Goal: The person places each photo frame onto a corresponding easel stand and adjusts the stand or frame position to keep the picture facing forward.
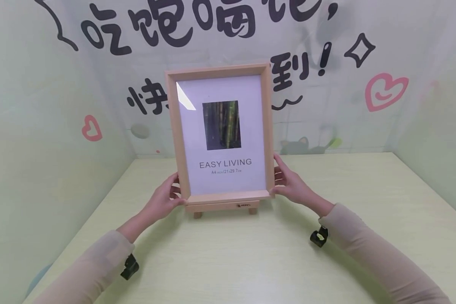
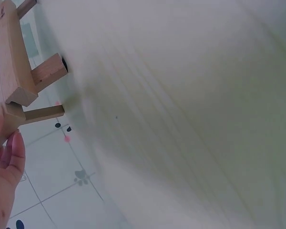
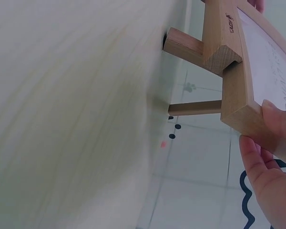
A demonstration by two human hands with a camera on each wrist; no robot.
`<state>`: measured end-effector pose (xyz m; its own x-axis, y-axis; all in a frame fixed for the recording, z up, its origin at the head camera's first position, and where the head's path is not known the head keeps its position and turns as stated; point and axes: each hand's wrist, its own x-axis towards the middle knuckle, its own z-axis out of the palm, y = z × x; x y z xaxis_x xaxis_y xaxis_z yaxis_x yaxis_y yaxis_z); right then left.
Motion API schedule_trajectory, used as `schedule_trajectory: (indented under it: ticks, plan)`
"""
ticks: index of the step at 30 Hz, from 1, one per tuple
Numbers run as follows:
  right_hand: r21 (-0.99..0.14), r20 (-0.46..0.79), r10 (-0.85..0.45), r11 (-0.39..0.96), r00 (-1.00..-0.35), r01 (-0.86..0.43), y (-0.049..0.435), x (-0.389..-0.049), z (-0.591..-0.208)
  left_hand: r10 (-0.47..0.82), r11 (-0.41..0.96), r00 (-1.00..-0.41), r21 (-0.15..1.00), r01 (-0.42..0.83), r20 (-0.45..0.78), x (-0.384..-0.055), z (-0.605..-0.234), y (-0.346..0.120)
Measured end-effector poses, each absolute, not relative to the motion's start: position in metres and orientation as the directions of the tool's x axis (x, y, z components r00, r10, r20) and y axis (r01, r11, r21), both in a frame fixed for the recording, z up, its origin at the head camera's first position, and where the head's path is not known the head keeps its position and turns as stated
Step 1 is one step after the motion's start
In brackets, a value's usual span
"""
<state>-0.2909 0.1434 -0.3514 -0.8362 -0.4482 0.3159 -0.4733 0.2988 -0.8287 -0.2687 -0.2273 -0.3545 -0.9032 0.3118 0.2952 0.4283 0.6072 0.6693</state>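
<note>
Tabletop (image 1: 228, 261) spreads below the left hand (image 1: 163, 198) and right hand (image 1: 294, 185). Between them is an upright wooden picture frame (image 1: 220, 133), both hands clamped on its lower corners, thumbs in front. Lower than the hands, a wooden easel (image 1: 220, 207) shows directly beneath the frame.

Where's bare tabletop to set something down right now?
The table is bare in front of the easel, between the sleeves, and from the right hand across to the right wall. It's crowded at the lower corners of the picture frame, where that hand and the left hand grip it.
</note>
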Motion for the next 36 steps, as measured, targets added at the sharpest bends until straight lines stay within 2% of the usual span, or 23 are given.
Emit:
schedule_trajectory:
  ticks: [19,36]
  plan:
    - [-0.843,0.332,-0.457,0.249,-0.826,-0.477,0.1423,-0.2910,-0.3531,0.313,0.612,-0.909,0.673,0.415,0.275,-0.2693,-0.3532,-0.2286]
    - [-0.843,0.328,-0.441,0.263,-0.836,-0.470,0.1409,-0.2903,-0.3524,0.324,0.604,-0.904,0.674,0.425,0.280,-0.2702,-0.3541,-0.2303]
